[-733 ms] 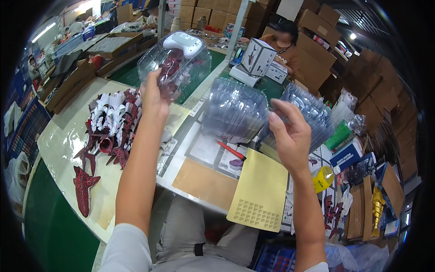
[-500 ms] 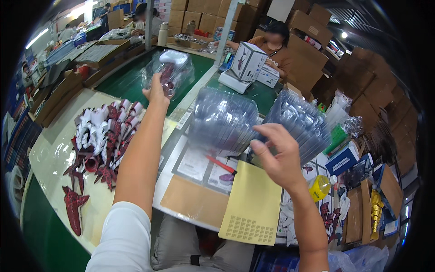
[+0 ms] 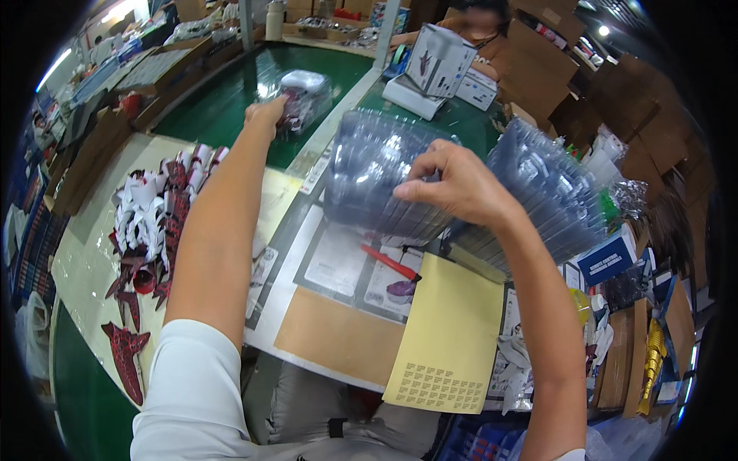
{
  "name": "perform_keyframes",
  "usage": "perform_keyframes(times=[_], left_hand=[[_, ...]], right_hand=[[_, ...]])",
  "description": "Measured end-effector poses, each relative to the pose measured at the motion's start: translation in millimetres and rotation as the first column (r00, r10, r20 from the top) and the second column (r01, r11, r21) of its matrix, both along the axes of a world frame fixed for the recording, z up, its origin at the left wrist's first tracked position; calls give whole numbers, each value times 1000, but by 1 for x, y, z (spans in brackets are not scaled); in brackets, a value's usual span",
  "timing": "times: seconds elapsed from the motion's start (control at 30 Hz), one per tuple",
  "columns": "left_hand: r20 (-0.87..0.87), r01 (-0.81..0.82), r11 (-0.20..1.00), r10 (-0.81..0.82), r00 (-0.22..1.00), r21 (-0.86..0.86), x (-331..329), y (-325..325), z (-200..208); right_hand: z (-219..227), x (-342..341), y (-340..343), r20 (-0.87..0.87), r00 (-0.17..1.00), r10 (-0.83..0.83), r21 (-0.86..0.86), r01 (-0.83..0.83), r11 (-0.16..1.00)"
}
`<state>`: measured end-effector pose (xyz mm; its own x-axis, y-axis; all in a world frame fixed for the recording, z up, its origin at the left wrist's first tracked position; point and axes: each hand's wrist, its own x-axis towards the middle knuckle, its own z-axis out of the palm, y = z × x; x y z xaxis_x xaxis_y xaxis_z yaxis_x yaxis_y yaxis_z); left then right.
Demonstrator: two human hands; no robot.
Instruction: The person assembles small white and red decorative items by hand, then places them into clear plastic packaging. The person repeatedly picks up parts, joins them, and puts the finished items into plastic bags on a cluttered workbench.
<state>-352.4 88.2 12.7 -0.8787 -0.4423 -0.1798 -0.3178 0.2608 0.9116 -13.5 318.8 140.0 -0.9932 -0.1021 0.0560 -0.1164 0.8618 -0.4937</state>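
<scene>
My left hand (image 3: 267, 115) reaches far forward over the green work surface. Its fingers grip the left edge of a clear plastic blister pack (image 3: 304, 104) with dark red and white parts inside. My right hand (image 3: 461, 180) is over a stack of clear plastic trays (image 3: 369, 169), thumb and curled forefinger apart, with nothing visible between them. Whether its fingertips touch the top tray, I cannot tell. A second stack of clear trays (image 3: 542, 192) stands to its right. Left of my left forearm lies a pile of red and white toy parts (image 3: 146, 215).
A red-handled tool (image 3: 390, 263) lies beside a yellow sticker sheet (image 3: 438, 338) and a brown card (image 3: 338, 334). Printed boxes (image 3: 438, 61) stand at the back, near a co-worker in orange (image 3: 492, 58). One loose red toy part (image 3: 127, 361) rests at the left table edge.
My left hand has moved forward and lowered the blister pack toward the green surface. My right hand has moved up and left, over the middle tray stack. The view has shifted slightly.
</scene>
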Motion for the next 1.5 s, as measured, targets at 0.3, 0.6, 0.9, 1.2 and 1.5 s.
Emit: perform_keyframes(times=[0.3, 0.6, 0.9, 1.2, 1.5], left_hand=[[-306, 614, 681, -730, 611, -399, 132, -102, 113], [-195, 222, 688, -472, 860, -691, 378, -340, 120], [-17, 77, 684, -129, 991, -725, 506, -381, -4], [-314, 106, 990, -73, 947, 92, 545, -389, 18], [-161, 458, 677, -455, 876, 576, 552, -252, 4]], right_hand=[[-11, -22, -1, 88, 996, -18, -209, 37, 977], [-42, 22, -15, -484, 847, 221, 508, 66, 859], [-15, 25, -28, -897, 404, -179, -140, 124, 982], [-67, 55, -59, 427, 900, -92, -529, 331, 781], [-81, 163, -105, 39, 991, 130, -576, -85, 813]])
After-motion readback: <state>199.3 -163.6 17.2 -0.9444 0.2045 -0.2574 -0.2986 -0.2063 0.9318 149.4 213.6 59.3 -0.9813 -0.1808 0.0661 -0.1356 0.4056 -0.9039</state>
